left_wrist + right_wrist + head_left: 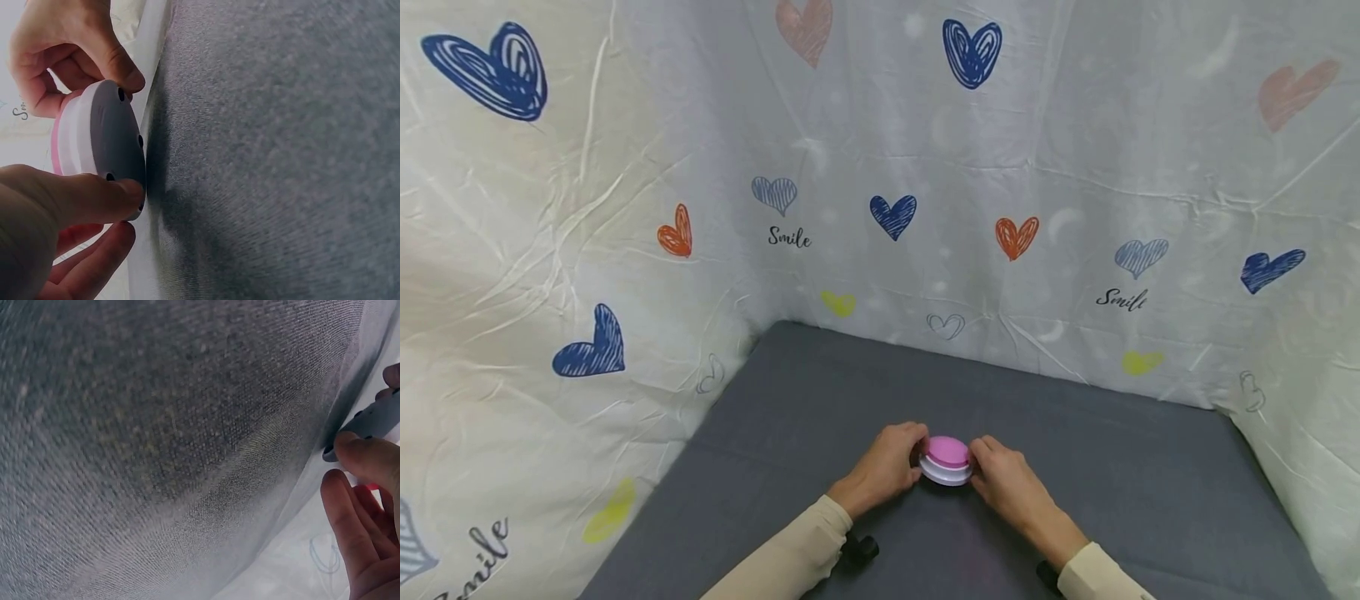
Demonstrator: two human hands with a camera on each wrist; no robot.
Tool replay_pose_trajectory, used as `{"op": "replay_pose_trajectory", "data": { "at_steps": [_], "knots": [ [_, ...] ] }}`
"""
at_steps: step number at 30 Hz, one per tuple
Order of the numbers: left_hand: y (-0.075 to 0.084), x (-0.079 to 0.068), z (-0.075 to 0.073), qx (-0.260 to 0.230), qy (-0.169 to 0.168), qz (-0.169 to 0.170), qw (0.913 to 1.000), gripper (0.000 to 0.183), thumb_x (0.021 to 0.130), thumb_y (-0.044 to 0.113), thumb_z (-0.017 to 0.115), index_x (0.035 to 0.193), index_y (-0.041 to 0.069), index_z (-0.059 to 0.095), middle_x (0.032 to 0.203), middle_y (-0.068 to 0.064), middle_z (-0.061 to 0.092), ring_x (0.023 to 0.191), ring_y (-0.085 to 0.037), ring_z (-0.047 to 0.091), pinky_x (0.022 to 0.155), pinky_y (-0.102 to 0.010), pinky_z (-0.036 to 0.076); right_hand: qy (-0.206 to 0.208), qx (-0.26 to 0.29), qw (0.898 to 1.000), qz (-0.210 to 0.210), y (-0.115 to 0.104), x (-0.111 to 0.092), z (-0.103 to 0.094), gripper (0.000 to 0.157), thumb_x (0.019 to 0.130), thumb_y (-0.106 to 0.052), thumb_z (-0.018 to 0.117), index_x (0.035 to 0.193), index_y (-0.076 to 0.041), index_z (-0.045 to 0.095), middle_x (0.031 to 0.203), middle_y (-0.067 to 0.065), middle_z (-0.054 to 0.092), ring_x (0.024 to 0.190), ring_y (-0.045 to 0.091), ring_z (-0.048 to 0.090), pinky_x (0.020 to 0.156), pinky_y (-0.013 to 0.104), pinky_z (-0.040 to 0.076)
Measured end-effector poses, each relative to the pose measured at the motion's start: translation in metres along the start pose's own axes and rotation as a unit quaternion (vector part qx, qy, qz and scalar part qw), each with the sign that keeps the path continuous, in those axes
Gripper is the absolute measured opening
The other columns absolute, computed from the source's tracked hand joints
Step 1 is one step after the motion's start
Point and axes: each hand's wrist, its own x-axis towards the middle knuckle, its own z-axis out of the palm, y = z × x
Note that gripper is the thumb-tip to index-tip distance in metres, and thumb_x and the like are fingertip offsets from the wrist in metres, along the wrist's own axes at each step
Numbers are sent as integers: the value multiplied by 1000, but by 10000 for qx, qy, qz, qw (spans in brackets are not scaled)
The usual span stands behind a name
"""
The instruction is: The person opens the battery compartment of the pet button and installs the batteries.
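A round push button (947, 452) with a pink domed top and a white stepped base is held between both hands, close over the grey table. My left hand (883, 462) grips its left side, and my right hand (1009, 482) grips the opposite side. In the left wrist view the grey underside (115, 140) shows several small dark feet around its edge. The left thumb (106, 194) lies along that underside, while the other fingers are partly hidden behind it. From the right wrist, the button's base (375, 419) shows only in part, with the right thumb (369, 456) against its edge.
Dark grey cloth covers the table (1120, 467). A white curtain (850, 108) printed with hearts and "Smile" hangs along the back and both sides. Black straps with a small device (863, 548) sit at the wrists, by cream sleeves (790, 550).
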Motion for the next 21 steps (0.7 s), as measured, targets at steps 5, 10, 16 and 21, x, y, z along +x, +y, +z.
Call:
{"op": "replay_pose_trajectory", "data": {
  "at_steps": [5,10,16,21],
  "knots": [
    [1,-3,1,41,-153,-54,9999,38,80,-4,94,99,15,67,94,3,65,82,-8,59,70,-19,54,-188,-46,9997,149,-2,-1,2,36,77,1,95,89,-13,64,86,-4,60,71,12,62,59,27,56],
    [-1,-4,3,46,-251,-30,9997,31,81,-6,89,96,14,70,92,3,66,81,-6,58,69,-18,53,-304,-117,9994,123,-2,-3,4,35,77,0,96,88,-12,65,84,-3,59,70,11,61,58,27,55],
    [-3,-7,4,-26,70,165,9998,21,81,-9,77,91,10,73,89,-1,68,79,-9,60,68,-18,52,-369,-207,9991,-80,0,-5,1,26,79,-8,93,87,-13,68,82,-5,58,66,8,56,57,25,51],
    [-4,-6,-4,64,730,-91,9973,14,86,0,77,96,9,76,100,-5,73,79,-16,64,68,-26,55,-245,-447,9985,185,5,0,-15,15,85,-15,87,93,-12,75,89,-2,68,75,14,67,64,35,61]
  ]
}}
